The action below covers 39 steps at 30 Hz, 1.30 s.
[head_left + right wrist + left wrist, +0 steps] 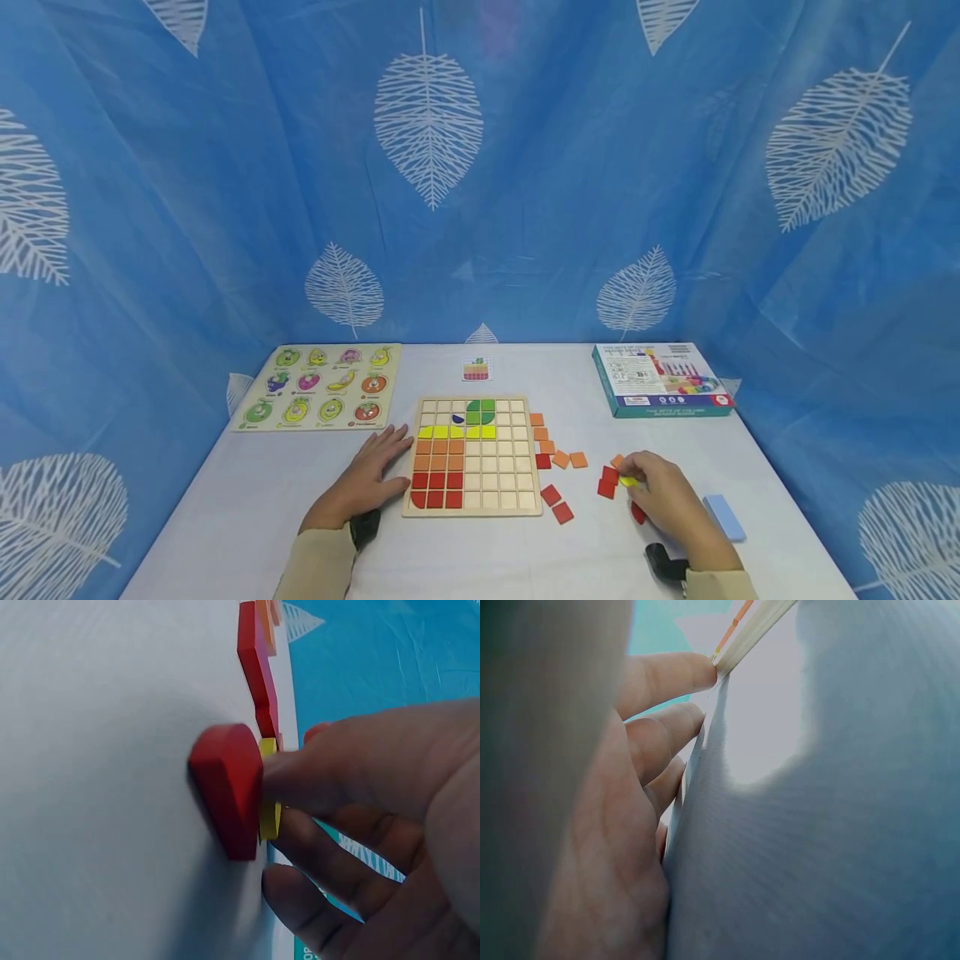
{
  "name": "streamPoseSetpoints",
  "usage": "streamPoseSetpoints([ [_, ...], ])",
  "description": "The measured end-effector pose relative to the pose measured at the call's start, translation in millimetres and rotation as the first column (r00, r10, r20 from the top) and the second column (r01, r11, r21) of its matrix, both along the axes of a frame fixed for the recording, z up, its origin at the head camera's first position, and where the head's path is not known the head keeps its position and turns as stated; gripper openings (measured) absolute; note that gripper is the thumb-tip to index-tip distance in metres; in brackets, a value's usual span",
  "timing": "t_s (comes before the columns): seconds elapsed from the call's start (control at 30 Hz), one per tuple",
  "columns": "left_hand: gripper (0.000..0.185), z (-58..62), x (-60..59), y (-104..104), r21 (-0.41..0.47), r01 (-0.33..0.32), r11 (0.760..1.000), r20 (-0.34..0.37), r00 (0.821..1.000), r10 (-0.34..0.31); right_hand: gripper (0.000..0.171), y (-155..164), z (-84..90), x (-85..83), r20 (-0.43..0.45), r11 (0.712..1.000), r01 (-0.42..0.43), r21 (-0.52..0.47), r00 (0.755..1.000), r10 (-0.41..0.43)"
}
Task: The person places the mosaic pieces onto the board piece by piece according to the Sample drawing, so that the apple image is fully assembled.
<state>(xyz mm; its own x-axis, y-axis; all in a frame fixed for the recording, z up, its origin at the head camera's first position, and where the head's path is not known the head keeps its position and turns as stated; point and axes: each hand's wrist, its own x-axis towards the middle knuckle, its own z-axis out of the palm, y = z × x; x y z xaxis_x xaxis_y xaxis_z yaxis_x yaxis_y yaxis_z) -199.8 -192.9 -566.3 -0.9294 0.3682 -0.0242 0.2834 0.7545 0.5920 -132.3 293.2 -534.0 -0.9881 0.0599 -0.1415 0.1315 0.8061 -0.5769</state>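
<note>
My right hand point(667, 498) pinches a small yellow tile point(628, 482) between thumb and fingers, low over the white table. Close beside it in the right wrist view lies a red piece with one curved edge point(229, 791). Red square tiles point(607, 489) lie just left of those fingers. On the table my left hand point(363, 477) rests with fingers extended, touching the left edge of a wooden grid board point(507, 480). Red, orange, yellow and green pieces fill part of the board, and a dark blue piece point(458, 420) lies tilted near its top.
Loose orange tiles point(577, 460) and red tiles point(562, 512) lie right of the board. A pattern card point(477, 369) sits behind it. At back left is a fruit picture board point(318, 387), at back right a box point(667, 379). A blue block point(724, 517) lies beyond my right hand.
</note>
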Motion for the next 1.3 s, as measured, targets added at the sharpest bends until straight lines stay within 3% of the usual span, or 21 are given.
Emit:
streamPoseSetpoints([
  [0.4,0.072,1.8,1.4,0,0.001,-0.004,1.000,0.000,1.000,0.004,0.033,1,-5.8,-0.8,-0.052,0.991,0.065,0.117,0.997,-0.060],
  [0.8,0.072,1.8,0.6,-2,0.008,0.001,1.000,0.004,1.000,-0.001,0.026,-3,-0.1,-3.2,-0.024,0.993,0.081,0.082,0.997,-0.079],
  [1.13,0.073,-0.7,-1.3,-1,-0.013,-0.007,1.000,0.001,1.000,0.007,0.031,-5,-1.7,-2.8,-0.087,0.994,0.074,0.085,0.994,-0.066],
  [1.3,0.073,-1.3,-0.3,0,-0.023,-0.017,1.000,0.002,1.000,0.017,0.034,-9,0.7,-3.3,-0.132,0.998,0.045,0.035,0.990,-0.040],
])
